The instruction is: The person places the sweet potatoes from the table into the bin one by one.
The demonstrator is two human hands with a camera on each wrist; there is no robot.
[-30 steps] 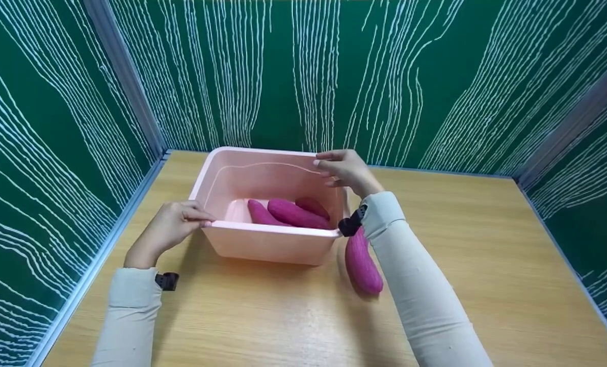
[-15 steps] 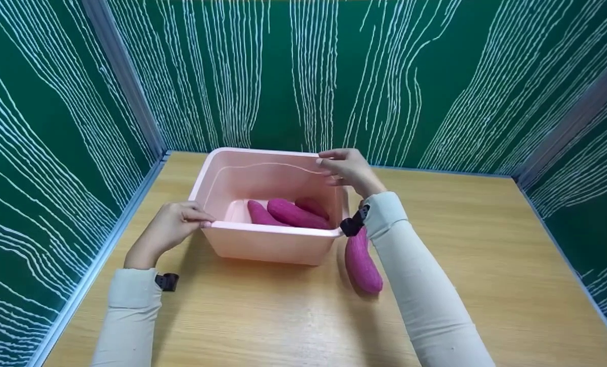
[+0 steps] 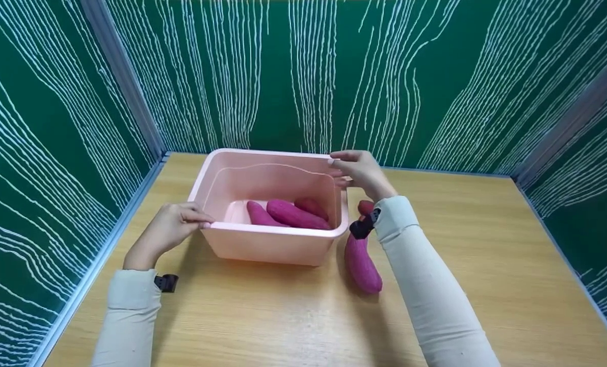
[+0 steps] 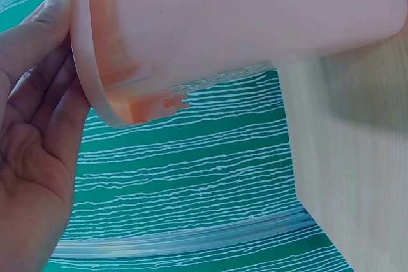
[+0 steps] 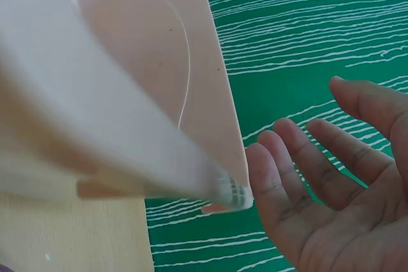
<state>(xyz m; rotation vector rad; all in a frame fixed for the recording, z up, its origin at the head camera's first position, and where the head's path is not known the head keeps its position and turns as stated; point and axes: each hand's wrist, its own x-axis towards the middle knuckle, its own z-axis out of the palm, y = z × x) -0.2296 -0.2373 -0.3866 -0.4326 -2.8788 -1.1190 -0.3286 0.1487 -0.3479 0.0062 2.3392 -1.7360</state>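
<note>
A pink plastic bin [image 3: 267,244] stands on the wooden table with several magenta, elongated vegetables [image 3: 293,214] lying inside. My left hand [image 3: 173,227] pinches the rim at its front left corner; in the left wrist view the thumb [image 4: 57,4] lies on one side of the rim and the fingers behind it. My right hand [image 3: 362,171] is by the back right corner, and in the right wrist view its fingers [image 5: 299,151] are spread and loosely bent, holding nothing. Right of the bin lies another magenta vegetable [image 3: 363,267], partly covered by the wrist camera.
A small reddish rounded end [image 3: 365,206] shows above the right wrist camera [image 3: 364,224]. Green panels [image 3: 385,92] with white wavy lines enclose the table [image 3: 486,265] at the back and sides, with grey metal posts [image 3: 125,76] at the corners.
My right hand has shifted slightly to the right, off the bin's back right rim. The left hand stays on the front left corner, and the bin has hardly moved.
</note>
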